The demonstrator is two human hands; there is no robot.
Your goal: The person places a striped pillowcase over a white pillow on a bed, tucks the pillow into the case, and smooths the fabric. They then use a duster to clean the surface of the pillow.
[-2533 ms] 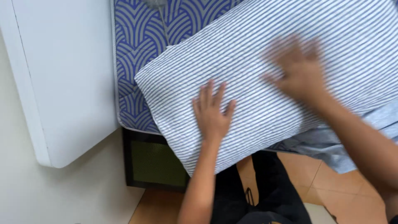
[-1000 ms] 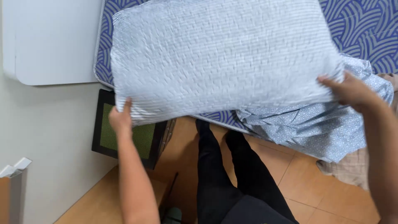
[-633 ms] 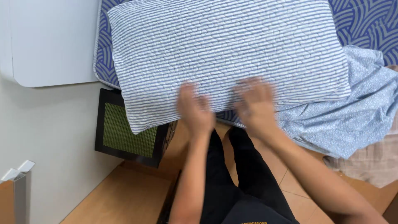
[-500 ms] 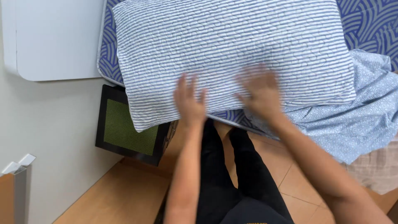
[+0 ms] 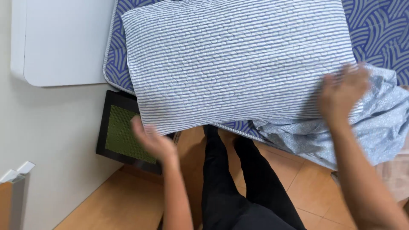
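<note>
— Head view: where is the pillow (image 5: 238, 64)?
— Flat on the blue patterned mattress (image 5: 375, 25), its near edge at the mattress edge.
— And the hands?
— Left hand (image 5: 151, 140) spread, blurred, just below the pillow's near corner, holding nothing. Right hand (image 5: 343, 91) spread at the pillow's right end, over a crumpled pale sheet (image 5: 375, 123); whether it touches is unclear.

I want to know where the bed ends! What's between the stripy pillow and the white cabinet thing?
In the head view, a strip of blue patterned mattress shows between the striped pillow and the white cabinet.
</note>
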